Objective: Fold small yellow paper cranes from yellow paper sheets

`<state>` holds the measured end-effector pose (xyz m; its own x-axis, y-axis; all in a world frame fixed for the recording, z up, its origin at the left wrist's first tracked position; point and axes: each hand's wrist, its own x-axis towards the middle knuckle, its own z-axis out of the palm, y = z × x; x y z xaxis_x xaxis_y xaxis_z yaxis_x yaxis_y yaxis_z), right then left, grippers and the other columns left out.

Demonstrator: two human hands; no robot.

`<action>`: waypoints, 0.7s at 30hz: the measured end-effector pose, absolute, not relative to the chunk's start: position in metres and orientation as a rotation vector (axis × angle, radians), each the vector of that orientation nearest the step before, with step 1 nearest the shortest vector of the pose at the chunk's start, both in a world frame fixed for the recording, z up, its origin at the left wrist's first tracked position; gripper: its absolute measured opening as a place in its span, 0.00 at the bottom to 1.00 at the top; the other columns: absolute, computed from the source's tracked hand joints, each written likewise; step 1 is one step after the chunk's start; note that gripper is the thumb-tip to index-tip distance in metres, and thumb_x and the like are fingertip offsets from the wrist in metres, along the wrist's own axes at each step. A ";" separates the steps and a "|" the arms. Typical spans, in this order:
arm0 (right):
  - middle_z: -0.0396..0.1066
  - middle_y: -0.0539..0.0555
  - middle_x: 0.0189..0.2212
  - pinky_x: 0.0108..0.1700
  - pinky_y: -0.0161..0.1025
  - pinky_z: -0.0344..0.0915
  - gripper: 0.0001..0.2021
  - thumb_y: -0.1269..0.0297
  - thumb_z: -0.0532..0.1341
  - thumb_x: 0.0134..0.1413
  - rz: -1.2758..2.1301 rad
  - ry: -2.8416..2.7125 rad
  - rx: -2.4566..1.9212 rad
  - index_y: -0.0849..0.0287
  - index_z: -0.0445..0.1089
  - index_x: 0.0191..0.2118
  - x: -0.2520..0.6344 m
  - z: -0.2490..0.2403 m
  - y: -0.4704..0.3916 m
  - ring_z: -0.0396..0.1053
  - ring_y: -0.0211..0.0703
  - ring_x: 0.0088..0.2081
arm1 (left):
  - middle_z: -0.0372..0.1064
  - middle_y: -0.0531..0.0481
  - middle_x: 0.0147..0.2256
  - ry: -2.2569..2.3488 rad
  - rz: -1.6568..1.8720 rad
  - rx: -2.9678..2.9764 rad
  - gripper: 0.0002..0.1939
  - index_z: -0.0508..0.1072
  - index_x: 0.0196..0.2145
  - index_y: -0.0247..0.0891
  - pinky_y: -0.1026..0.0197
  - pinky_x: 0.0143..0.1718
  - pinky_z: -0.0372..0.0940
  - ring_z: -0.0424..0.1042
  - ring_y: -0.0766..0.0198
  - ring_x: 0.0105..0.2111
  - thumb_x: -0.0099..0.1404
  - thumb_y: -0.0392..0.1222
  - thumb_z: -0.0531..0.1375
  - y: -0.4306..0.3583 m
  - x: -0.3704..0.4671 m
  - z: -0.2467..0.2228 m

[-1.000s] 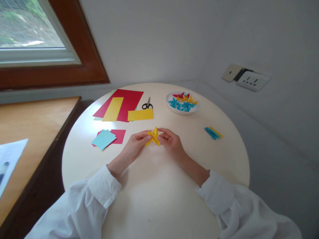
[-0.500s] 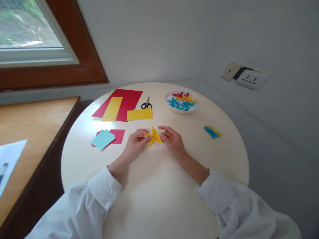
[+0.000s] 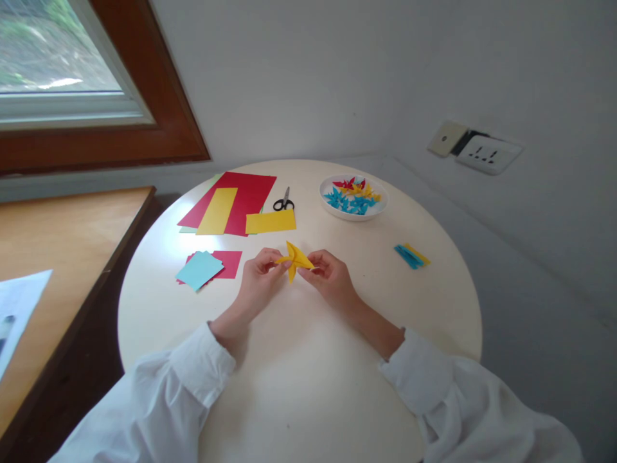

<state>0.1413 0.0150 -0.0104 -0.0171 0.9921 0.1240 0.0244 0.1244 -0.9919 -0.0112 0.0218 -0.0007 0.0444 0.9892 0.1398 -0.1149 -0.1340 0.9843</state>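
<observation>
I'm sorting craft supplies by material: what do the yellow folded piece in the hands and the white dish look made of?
Yellow folded piece: thin matte paper, judging by its sharp creases and points. White dish: smooth and slightly glossy, probably ceramic or plastic; the look leaves it open.

I am looking down on a round cream table [image 3: 299,386]. Lying on it at the far left: a red sheet [image 3: 248,193] with a yellow strip [image 3: 217,211] on top, and a second yellow strip [image 3: 270,222] just beside. Scissors [image 3: 284,202] are lying near that strip. Nearer me, a blue square [image 3: 199,269] is overlapping a small red sheet [image 3: 230,262]. A white dish [image 3: 353,198] of folded paper pieces is sitting at the far side. Blue and yellow scraps [image 3: 411,255] are lying to the right.
</observation>
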 end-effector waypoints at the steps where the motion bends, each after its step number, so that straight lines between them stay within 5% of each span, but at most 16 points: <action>1: 0.69 0.50 0.28 0.32 0.36 0.64 0.11 0.58 0.65 0.40 1.083 -1.326 -1.131 0.58 0.65 0.29 0.141 -0.010 0.015 0.67 0.38 0.30 | 0.64 0.52 0.30 1.029 1.309 1.252 0.09 0.73 0.23 0.35 0.65 0.30 0.62 0.66 0.68 0.29 0.49 0.43 0.67 0.021 -0.011 0.000; 21: 0.69 0.50 0.24 0.32 0.37 0.63 0.06 0.62 0.61 0.47 0.803 -1.488 -1.107 0.58 0.68 0.26 0.145 -0.011 0.013 0.65 0.39 0.28 | 0.66 0.51 0.32 1.078 1.279 1.367 0.07 0.75 0.26 0.37 0.63 0.32 0.62 0.67 0.66 0.31 0.53 0.43 0.65 0.020 -0.011 -0.003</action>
<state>0.1448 0.0130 -0.0108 -0.0048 0.9366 0.3504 0.2213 0.3427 -0.9130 -0.0113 0.0202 -0.0029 0.0667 0.9835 0.1684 -0.0004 -0.1688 0.9857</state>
